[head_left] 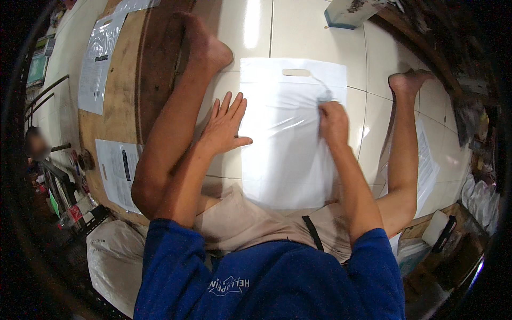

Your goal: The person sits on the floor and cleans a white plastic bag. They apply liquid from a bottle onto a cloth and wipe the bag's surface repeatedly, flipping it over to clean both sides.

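Observation:
A flat white plastic bag (282,160) with a cut-out handle slot lies on the tiled floor between my legs. My left hand (224,125) is spread open beside the bag's left edge, its thumb reaching over the white plastic. At the upper right part of the bag, my right hand (333,120) is closed and pressed down. Creases in the plastic run toward that fist. A small greyish-blue bit shows at its fingertips, too little to name, and the fingers cover the rest.
Left of my leg runs a wooden board (114,80) bearing printed clear-wrapped bags (98,64). A pale block-shaped container (352,13) stands at the far right. Another printed sheet (421,165) lies beyond my right leg. A plastic bottle (77,210) sits at the left, near a white sack (114,261).

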Tool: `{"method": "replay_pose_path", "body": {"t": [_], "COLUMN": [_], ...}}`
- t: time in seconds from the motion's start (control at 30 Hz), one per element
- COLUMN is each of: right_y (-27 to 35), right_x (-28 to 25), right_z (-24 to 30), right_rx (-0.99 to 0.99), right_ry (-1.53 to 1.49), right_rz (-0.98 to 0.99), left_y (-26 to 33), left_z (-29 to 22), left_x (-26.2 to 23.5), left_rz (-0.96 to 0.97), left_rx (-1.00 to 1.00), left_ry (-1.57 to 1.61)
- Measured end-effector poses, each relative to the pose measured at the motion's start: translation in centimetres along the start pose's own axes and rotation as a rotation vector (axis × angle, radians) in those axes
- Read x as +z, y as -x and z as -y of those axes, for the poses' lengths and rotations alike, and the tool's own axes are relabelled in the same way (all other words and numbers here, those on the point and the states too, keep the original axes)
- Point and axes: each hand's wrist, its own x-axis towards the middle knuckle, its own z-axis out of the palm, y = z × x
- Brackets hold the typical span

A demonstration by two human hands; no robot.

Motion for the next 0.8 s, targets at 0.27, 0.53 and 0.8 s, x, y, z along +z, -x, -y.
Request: {"method": "replay_pose_path", "body": {"t": [0.27,0.53,0.8], "right_y": [1.7,5.0,5.0], "right_x": [-2.0,-3.5,-4.6], "right_z": [3.7,5.2,4.7], "right_rx": [0.563,1.004,0.962], "right_ry": [-0.498,-1.685,-1.885], "right_rz": [-0.069,0.021,0.196], "left_y": [0.1,0.4,1.5], "left_z": [-0.7,-1.2,-6.0], "left_x": [-0.7,0.1,-2.8], "left_rz": [0.05,-0.123,-0.245], "left_rx": [-0.04,-0.063,-0.176], "left_ry": [-0.049,0.007,0.584]}}
